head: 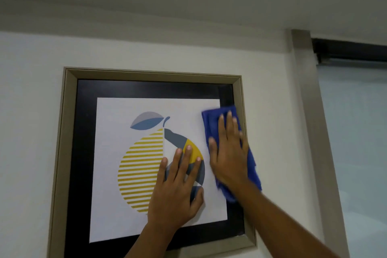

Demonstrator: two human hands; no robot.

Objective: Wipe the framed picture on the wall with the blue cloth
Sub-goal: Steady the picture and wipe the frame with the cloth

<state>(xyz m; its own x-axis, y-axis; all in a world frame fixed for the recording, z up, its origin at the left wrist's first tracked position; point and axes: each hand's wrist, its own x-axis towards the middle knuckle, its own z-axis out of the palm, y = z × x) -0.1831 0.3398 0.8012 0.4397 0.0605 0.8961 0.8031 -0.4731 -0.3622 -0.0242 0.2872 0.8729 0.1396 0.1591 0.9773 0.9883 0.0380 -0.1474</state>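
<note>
The framed picture (69, 123) hangs on a white wall; it has a beige frame, a black mat and a print of a striped yellow fruit with a grey-blue leaf. My right hand (229, 153) lies flat on the blue cloth (211, 120) and presses it against the glass at the picture's right side, over the print's edge and the black mat. The cloth hangs down past my wrist. My left hand (178, 190) rests flat on the glass over the lower middle of the print, fingers spread, holding nothing.
A beige door or window frame (310, 111) runs down the wall right of the picture, with frosted glass (356, 132) beyond it and a dark rail (347, 50) above. Bare white wall lies left of and above the picture.
</note>
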